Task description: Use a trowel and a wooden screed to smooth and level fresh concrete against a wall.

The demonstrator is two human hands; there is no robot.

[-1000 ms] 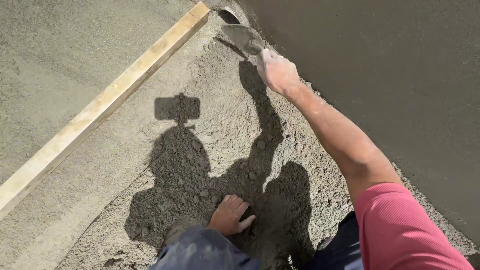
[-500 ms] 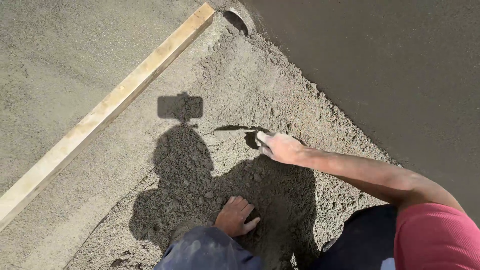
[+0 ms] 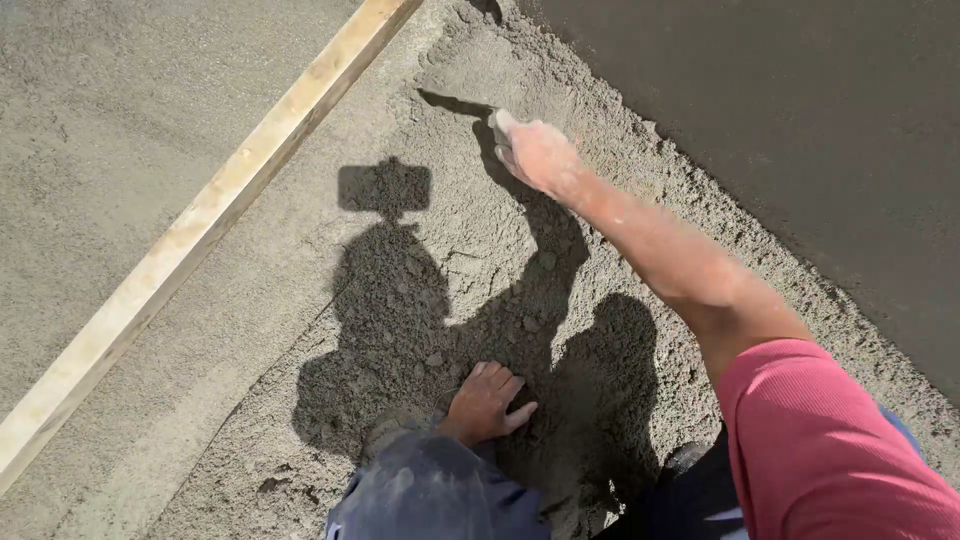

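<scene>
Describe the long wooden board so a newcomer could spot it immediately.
Start at the loose, lumpy sand mound where the left hand presses down. Up and left of it, the wooden board runs diagonally from the lower left edge to the top. It is the only pale, straight-edged thing on the grey ground.

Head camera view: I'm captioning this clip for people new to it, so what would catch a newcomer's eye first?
The sunlit right hand stretched out at top centre, gripping a trowel on the loose sandy mix. Below it, the person's dark shadow sprawls across the sand, with the left hand planted flat near the bottom. A pale wooden board runs diagonally across the left side.
</scene>
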